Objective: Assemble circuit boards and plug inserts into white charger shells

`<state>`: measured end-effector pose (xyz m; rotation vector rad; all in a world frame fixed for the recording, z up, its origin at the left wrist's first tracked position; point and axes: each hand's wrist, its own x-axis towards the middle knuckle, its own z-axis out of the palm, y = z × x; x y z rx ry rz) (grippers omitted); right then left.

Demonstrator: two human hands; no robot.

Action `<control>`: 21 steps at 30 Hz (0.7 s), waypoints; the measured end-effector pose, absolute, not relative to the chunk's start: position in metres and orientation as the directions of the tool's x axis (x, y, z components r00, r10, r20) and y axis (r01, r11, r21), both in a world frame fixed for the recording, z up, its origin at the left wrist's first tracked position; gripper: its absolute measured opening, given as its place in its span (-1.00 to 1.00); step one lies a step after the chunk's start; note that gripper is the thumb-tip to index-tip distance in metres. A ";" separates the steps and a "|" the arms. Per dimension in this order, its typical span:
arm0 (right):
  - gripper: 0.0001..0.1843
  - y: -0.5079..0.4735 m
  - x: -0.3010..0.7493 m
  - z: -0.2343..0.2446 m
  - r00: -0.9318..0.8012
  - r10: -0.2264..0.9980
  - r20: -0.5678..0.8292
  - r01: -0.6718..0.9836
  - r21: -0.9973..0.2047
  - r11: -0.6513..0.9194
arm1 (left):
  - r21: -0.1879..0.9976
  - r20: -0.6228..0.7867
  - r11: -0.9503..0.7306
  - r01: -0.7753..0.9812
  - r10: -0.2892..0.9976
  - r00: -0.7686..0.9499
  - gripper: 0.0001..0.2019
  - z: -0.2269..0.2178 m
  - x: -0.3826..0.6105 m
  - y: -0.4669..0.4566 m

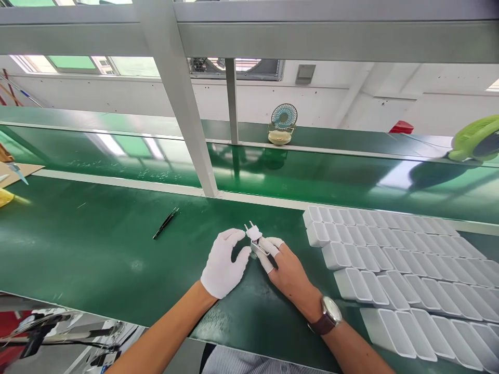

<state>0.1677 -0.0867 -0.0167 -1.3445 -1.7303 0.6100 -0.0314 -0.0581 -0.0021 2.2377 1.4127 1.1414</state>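
Note:
A small white two-pin plug (254, 234) is between my hands above the green bench, its two metal pins pointing up and away. Its lower part looks like an opened casing, with small parts inside too fine to make out. My right hand (286, 267), wearing white finger covers, grips the plug from the right. My left hand (226, 263), in a white glove, curves its thumb and fingertips against the plug's left edge, leaving a gap in the palm. Left of my hands, a pair of dark tweezers (166, 223) lies on the bench.
Rows of white open-topped bins (351, 285) cover the right side of the green bench (97, 249). A grey metal post (187, 114) rises beyond my hands. A small fan (284, 118) and a green object (473, 137) are at the back. Yellow material (5, 197) lies far left.

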 end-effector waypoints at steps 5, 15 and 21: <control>-0.57 -0.085 0.165 -0.007 0.070 0.991 0.116 0.083 -0.990 0.110 | 0.627 0.323 -0.396 0.671 0.916 0.239 -0.20 0.000 -0.020 -0.062; -0.62 -0.096 0.151 0.010 -0.299 0.938 -0.173 -0.623 -0.709 -0.329 | 0.627 0.344 -0.487 0.608 0.873 0.345 -0.27 0.005 -0.017 -0.065; -0.64 -0.095 0.152 0.012 -0.305 0.932 -0.195 -0.638 -0.685 -0.352 | 0.595 0.340 -0.507 0.624 0.862 0.376 -0.28 0.005 -0.018 -0.064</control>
